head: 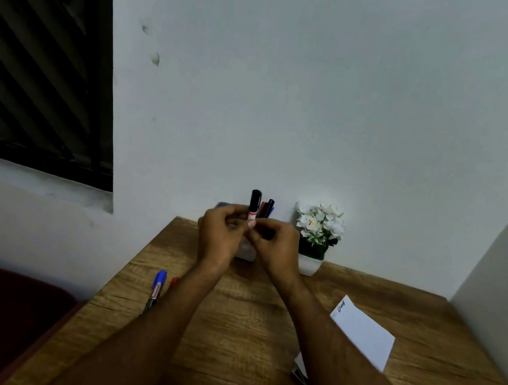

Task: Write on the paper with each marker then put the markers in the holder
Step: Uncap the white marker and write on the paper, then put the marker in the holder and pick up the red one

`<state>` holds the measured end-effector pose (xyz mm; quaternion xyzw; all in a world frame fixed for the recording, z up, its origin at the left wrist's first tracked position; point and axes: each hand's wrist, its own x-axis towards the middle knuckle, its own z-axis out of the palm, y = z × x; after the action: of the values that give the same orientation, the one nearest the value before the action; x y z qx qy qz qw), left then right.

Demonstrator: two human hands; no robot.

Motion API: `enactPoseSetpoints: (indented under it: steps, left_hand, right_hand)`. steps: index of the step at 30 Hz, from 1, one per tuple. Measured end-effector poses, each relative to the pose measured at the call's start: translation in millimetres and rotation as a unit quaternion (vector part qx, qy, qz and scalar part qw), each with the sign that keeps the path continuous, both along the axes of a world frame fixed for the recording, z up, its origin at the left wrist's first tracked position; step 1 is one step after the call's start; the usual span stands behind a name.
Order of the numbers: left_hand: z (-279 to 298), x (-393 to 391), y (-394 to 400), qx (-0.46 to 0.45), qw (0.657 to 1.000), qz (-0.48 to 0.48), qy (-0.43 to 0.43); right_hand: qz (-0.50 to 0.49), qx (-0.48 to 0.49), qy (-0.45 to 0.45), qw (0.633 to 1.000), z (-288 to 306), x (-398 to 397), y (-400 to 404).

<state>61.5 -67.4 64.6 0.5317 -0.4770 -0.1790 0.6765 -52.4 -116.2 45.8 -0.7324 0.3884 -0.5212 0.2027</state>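
Both hands are raised together at the back of the wooden desk (228,324). My left hand (219,236) and my right hand (274,246) pinch an upright black-capped marker (254,203) between their fingertips. Just behind them several markers (267,209) stand in a white holder (246,253), which the hands mostly hide. A blue-capped marker (156,289) lies at the desk's left edge, with a red one (173,281) partly hidden beside my left forearm. A white paper (363,332) with a short scribble lies on the right.
A white pot of white flowers (316,233) stands right of the holder against the wall. A grey wall panel (504,290) borders the desk's right side. A dark window is at the upper left, a dark red seat at the lower left.
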Motion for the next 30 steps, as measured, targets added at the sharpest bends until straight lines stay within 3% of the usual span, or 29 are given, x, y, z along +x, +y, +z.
enactPoseSetpoints:
  steps: [9, 15, 26, 30]
  left_hand:
    - [23.1, 21.9, -51.6, -0.009, 0.997, 0.013, -0.072]
    - [2.1, 30.4, -75.5, 0.073, 0.993, 0.025, -0.092]
    - [-18.0, 33.5, -46.6, 0.116, 0.986, 0.058, -0.1]
    - [-25.7, 41.9, -19.9, 0.169, 0.976, 0.074, -0.12]
  right_hand:
    - [-0.045, -0.016, 0.006, 0.999, 24.0, 24.3, -42.5]
    - [-0.058, 0.041, 0.085, 0.994, 11.4, 27.1, -64.5]
    - [-0.105, 0.034, 0.077, 0.991, -11.9, 11.9, -38.4]
    - [-0.078, 0.067, 0.086, 0.991, -21.5, 10.7, -10.9]
